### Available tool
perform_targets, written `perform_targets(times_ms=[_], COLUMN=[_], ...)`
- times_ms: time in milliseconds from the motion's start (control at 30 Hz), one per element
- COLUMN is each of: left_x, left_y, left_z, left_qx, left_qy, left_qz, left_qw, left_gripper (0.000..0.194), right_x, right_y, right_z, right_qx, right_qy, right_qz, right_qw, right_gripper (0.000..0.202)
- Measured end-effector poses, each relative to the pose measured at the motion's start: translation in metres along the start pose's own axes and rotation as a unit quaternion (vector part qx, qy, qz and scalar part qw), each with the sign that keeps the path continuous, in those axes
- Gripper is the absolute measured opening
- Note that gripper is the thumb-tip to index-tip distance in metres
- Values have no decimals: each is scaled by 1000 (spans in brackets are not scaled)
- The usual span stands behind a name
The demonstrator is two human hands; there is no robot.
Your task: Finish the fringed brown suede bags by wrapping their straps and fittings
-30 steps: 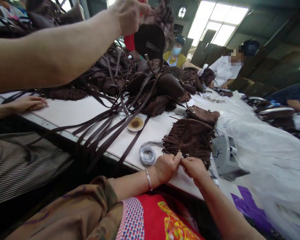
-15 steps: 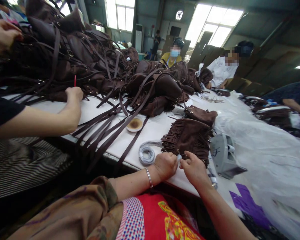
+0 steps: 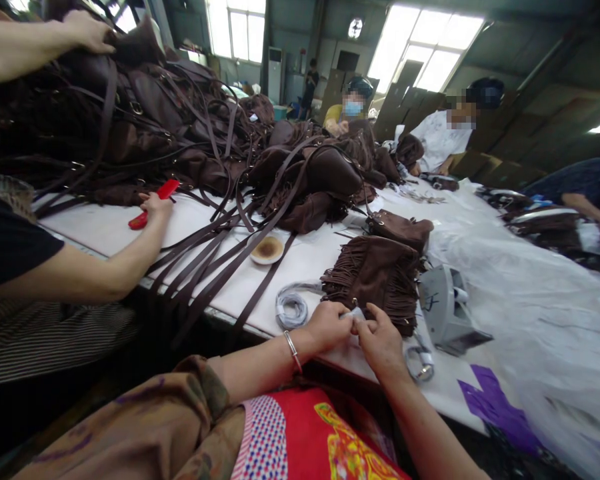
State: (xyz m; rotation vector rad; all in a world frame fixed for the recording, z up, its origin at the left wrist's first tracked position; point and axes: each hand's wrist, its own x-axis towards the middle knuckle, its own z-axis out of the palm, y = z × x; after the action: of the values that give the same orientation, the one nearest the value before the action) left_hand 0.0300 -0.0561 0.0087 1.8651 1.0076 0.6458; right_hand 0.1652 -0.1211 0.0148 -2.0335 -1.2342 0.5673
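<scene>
A brown fringed bag [image 3: 375, 277] lies flat on the white table just beyond my hands. At its near edge, my left hand [image 3: 330, 327] pinches a small whitish wrapping [image 3: 354, 313], thin like paper or plastic. My right hand [image 3: 381, 341] is closed at the other side of this wrapping, fingertips meeting the left ones. What the wrapping covers is too small to make out. Left of the bag lies a strap coiled in clear wrap [image 3: 292, 309]. Another wrapped piece with a metal ring [image 3: 421, 363] shows beside my right wrist.
A grey tape dispenser [image 3: 443, 310] stands right of the bag, near purple tape [image 3: 497, 407] and plastic sheeting [image 3: 540, 300]. A stained dish [image 3: 267, 249] sits left. Brown bags [image 3: 180, 127] with hanging straps are heaped behind. A co-worker's hand [image 3: 157, 207] holds a red tool [image 3: 167, 189].
My fingers have shifted slightly on the wrapping, and more of it shows. At left, the co-worker's one hand has moved up onto the heap; the red tool has turned into fuller view.
</scene>
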Motion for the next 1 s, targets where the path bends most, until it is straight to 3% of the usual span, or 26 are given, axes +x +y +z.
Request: perform_targets(times_ms=[133, 300, 433, 500, 600, 733, 833, 933, 1000], left_x=[-2, -5, -4, -3, 0, -1, -11, -29, -39], left_y=[-4, -9, -11, -12, -13, -10, -3, 6, 12], left_z=[-1, 5, 7, 7, 8, 5, -2, -11, -16], left_qx=[-117, -296, -394, -392, -375, -305, -256, -259, -303], left_qy=[-44, -28, -38, -47, -55, -35, -50, -66, -77], left_qz=[-34, -123, -164, -166, -157, -143, -132, -147, -178], left_qw=[992, 947, 904, 904, 912, 941, 956, 952, 933], left_gripper=[28, 31, 29, 31, 34, 33, 37, 42, 42], right_x=[1, -2, -13, -17, -17, -7, -2, -1, -1], right_y=[0, 5, 15, 15, 4, -8, -5, 3, 8], right_z=[1, -2, -4, -4, -2, 5, 9, 11, 12], right_qx=[0, 3, 139, 239, 353, 418, 450, 475, 486], right_qy=[8, 46, 35, 12, -32, -61, -65, -72, -81], right_qz=[5, 59, 130, 161, 194, 204, 206, 197, 194], right_qw=[1000, 997, 981, 957, 915, 883, 867, 855, 848], right_gripper=[70, 72, 56, 45, 48, 54, 52, 49, 47])
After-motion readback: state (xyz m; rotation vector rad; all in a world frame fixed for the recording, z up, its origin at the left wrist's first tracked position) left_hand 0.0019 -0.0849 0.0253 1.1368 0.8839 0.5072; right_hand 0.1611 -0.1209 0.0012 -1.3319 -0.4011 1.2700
